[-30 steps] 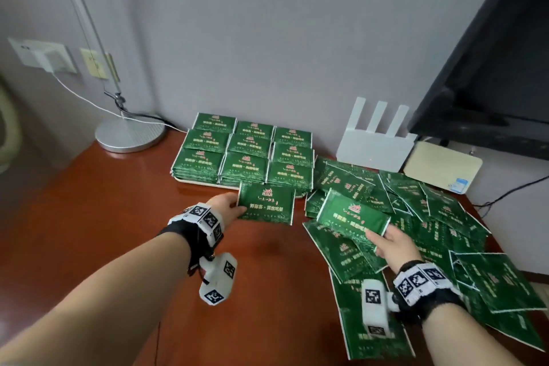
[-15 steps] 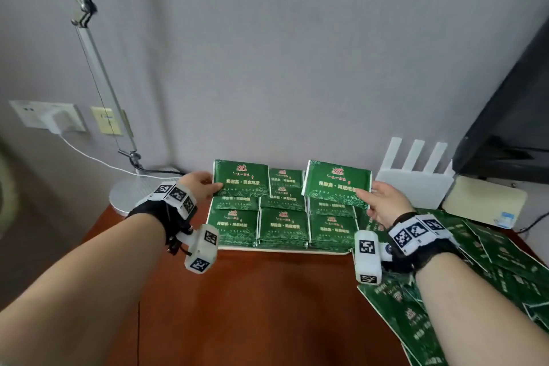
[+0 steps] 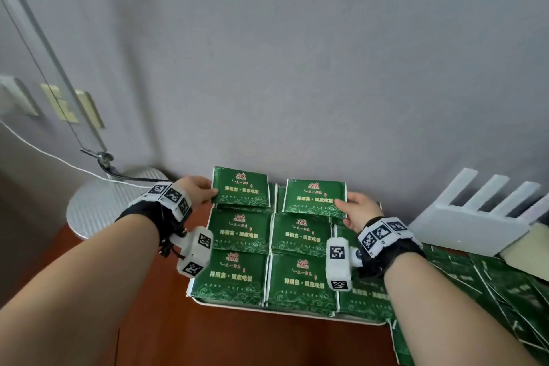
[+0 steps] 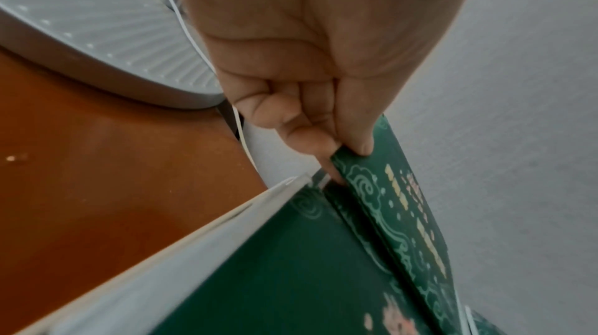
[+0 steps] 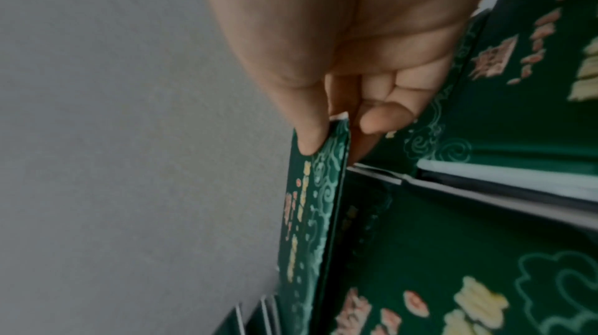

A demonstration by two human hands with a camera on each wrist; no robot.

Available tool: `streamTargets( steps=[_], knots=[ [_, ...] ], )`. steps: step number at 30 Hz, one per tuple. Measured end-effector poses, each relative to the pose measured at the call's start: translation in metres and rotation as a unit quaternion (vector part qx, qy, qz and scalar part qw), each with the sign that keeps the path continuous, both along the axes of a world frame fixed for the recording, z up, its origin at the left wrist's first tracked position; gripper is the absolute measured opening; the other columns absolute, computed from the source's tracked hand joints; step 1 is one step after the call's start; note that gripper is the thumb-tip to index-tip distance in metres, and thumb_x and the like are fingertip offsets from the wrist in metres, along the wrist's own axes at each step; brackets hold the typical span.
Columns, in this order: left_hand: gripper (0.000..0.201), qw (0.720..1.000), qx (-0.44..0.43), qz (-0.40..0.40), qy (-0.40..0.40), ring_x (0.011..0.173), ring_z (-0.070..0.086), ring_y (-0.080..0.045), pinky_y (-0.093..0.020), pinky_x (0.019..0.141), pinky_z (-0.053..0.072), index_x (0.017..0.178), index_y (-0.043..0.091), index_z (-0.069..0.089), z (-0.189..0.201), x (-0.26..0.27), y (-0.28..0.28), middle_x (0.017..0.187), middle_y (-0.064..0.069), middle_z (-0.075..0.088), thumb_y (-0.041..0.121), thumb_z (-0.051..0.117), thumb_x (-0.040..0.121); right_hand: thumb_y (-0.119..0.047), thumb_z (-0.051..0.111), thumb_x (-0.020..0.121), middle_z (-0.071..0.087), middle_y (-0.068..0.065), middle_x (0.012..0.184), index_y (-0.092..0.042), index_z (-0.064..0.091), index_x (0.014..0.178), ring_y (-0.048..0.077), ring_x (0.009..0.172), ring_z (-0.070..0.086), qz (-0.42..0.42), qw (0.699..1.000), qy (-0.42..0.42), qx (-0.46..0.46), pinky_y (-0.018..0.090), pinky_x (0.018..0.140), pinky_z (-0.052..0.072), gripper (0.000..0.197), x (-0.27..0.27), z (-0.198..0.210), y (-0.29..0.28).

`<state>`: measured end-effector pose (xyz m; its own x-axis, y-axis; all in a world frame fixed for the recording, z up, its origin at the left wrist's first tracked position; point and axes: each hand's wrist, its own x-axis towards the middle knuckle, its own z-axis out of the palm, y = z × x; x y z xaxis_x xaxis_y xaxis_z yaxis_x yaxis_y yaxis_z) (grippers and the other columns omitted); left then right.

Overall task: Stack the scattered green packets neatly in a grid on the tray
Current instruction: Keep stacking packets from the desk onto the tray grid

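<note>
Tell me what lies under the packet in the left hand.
Under the packet pinched by the left hand sits the back-left stack on the tray. Its top packet is mostly covered; how many lie below cannot be seen.

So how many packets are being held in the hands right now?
2. The left hand pinches one packet over the tray's back-left stack; the right hand pinches another over the back-middle stack. Any extra packet underneath would be hidden.

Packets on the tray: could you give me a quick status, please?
Left hand pinches one packet, right hand another. Both over tray's back row. Nothing in the way.
</note>
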<state>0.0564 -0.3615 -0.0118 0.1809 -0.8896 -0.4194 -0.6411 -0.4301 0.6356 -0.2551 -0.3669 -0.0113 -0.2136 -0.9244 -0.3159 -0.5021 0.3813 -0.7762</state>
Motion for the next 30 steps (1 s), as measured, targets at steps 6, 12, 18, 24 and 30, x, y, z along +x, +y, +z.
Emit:
streamTargets(
  steps=[6, 12, 18, 24, 30],
  knots=[
    [0.027, 1.0, 0.01, -0.002, 0.017, 0.056, 0.048, -0.006, -0.022, 0.058, 0.05, 0.105, 0.009, 0.062, -0.018, 0.005, -0.018, 0.075, 0.002, 0.06, 0.025, 0.064, 0.084, -0.024, 0.056, 0.09, 0.059, 0.006, 0.123, -0.01, 0.049, 0.129, 0.015, 0.073, 0.061, 0.034, 0.993, 0.114, 0.017, 0.026, 0.073, 0.05, 0.042, 0.007, -0.021, -0.021],
    [0.025, 1.0, 0.006, 0.001, 0.013, 0.058, 0.05, -0.007, -0.015, 0.048, 0.038, 0.103, 0.01, 0.062, -0.023, 0.005, -0.019, 0.076, 0.001, 0.061, 0.026, 0.066, 0.084, -0.015, 0.056, 0.089, 0.065, 0.007, 0.114, -0.011, 0.06, 0.114, 0.023, 0.083, 0.065, 0.022, 0.992, 0.123, 0.01, 0.038, 0.085, 0.053, 0.026, 0.006, -0.035, -0.025],
    [0.027, 0.999, -0.005, -0.009, -0.033, 0.077, 0.059, -0.014, -0.017, 0.058, 0.045, 0.104, 0.01, 0.061, -0.022, 0.004, -0.021, 0.09, -0.003, 0.065, 0.027, 0.066, 0.083, -0.012, 0.058, 0.087, 0.066, 0.008, 0.112, -0.01, 0.063, 0.111, 0.026, 0.092, 0.065, 0.01, 0.991, 0.132, 0.002, 0.039, 0.09, 0.05, 0.024, 0.005, -0.038, -0.023],
    [0.031, 0.997, -0.025, -0.006, -0.076, 0.087, 0.06, -0.018, -0.022, 0.065, 0.046, 0.111, 0.012, 0.059, -0.015, -0.002, -0.015, 0.106, -0.005, 0.065, 0.029, 0.062, 0.086, -0.017, 0.053, 0.09, 0.065, 0.007, 0.111, -0.013, 0.061, 0.111, 0.023, 0.095, 0.062, 0.015, 0.99, 0.141, -0.003, 0.032, 0.088, 0.048, 0.023, -0.002, -0.027, -0.015],
    [0.056, 0.994, -0.036, -0.022, -0.098, 0.119, 0.051, -0.026, -0.034, 0.096, 0.042, 0.137, 0.016, 0.039, 0.011, -0.011, 0.011, 0.137, -0.008, 0.047, 0.035, 0.058, 0.088, -0.022, 0.055, 0.091, 0.049, 0.01, 0.133, -0.015, 0.053, 0.126, 0.024, 0.114, 0.053, 0.061, 0.981, 0.184, -0.008, 0.03, 0.098, 0.041, 0.036, -0.022, 0.01, 0.026]
  ],
)
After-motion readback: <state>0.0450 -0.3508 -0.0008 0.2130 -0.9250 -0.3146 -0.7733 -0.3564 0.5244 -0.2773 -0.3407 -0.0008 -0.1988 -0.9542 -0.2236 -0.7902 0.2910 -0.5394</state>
